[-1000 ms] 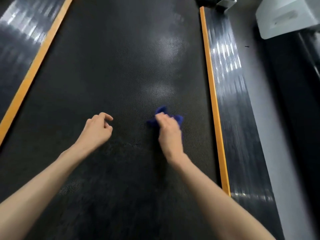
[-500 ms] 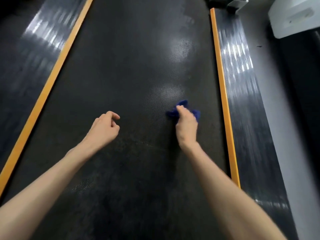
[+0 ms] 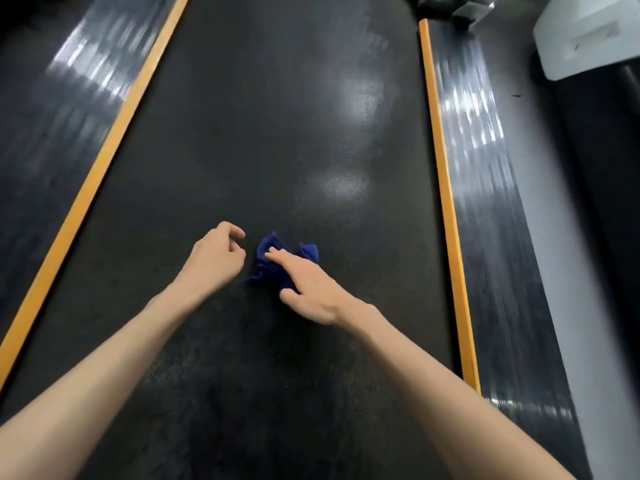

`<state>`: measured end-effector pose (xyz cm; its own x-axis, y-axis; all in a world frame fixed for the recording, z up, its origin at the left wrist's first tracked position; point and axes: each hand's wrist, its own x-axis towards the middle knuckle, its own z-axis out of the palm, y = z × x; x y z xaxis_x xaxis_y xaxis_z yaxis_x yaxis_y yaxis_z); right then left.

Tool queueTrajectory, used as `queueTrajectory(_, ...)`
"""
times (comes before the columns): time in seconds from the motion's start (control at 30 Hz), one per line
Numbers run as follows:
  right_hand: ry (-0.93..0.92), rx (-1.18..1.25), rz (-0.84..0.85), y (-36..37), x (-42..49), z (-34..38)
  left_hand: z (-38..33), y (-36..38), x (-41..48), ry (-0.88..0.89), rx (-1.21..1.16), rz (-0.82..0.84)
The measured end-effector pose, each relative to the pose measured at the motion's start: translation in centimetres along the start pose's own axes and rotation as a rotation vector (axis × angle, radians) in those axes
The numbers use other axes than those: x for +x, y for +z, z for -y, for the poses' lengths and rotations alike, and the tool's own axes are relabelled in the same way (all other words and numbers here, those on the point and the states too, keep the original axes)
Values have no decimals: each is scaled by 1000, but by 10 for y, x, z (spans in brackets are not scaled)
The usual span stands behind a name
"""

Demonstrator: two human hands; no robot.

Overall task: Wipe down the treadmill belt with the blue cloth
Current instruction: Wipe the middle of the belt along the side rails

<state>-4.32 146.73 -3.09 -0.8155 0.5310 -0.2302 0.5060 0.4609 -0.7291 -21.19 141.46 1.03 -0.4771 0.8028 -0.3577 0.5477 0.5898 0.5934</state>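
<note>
The crumpled blue cloth [image 3: 273,268] lies on the black textured treadmill belt [image 3: 263,133], near its middle. My right hand [image 3: 308,289] rests on top of the cloth and presses it onto the belt, index finger stretched out over it and thumb spread to the side. Part of the cloth is hidden under the palm. My left hand [image 3: 214,258] is just left of the cloth, fingers loosely curled, holding nothing; whether it touches the belt I cannot tell.
Orange strips [image 3: 446,202] [image 3: 86,199] border the belt on both sides, with glossy black side rails [image 3: 485,188] beyond them. A white housing [image 3: 585,32] stands at the top right, next to grey floor.
My right hand has swept the cloth leftward across the belt, from near the right strip to beside my left hand. Its fingers have straightened over the cloth. The left hand has barely moved.
</note>
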Motion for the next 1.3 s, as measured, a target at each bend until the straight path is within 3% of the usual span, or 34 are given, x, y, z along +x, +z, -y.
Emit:
queueTrajectory(0.07,8,-22,-15,-5,-3,-12,5,-5,0,-2,-28,-15)
queueTrajectory(0.1,55,-13,-105,-7,-2,-18,8,-7,0,-2,-35,-23)
queueTrajectory(0.2,320,143,-639,2,4,-15,15,-12,-2,-24,-61,-38)
queueTrajectory(0.23,336,159,-735,12,9,-4,16,-14,-3,-30,-65,-38)
queueTrajectory(0.27,303,139,-725,24,15,10,18,-17,-2,-33,-66,-41)
queueTrajectory(0.37,80,-26,-266,56,18,48,19,-24,-2,-36,-79,-76)
queueTrajectory(0.43,-39,-34,-112,58,15,53,18,-29,-2,-43,-76,-91)
queueTrajectory(0.53,-66,-29,-265,52,11,54,21,-33,-4,-18,-8,-73)
queueTrajectory(0.63,-46,-261,-479,54,1,58,28,-33,-10,-3,60,12)
queueTrajectory(0.77,-21,-492,-300,76,2,45,39,-35,-16,-35,61,17)
queueTrajectory(0.87,-143,-518,-329,62,10,24,44,-41,-18,-43,55,-1)
queueTrajectory(0.9,-120,-493,-406,48,12,19,46,-43,-19,-48,46,-2)
queueTrajectory(1.0,201,-458,-633,10,10,14,47,-48,-22,-67,23,-4)
queueTrajectory(1.13,95,-477,-288,25,-8,21,45,-49,-22,-85,11,2)
queueTrajectory(1.3,161,-380,-440,31,18,23,43,-47,-24,-89,7,6)
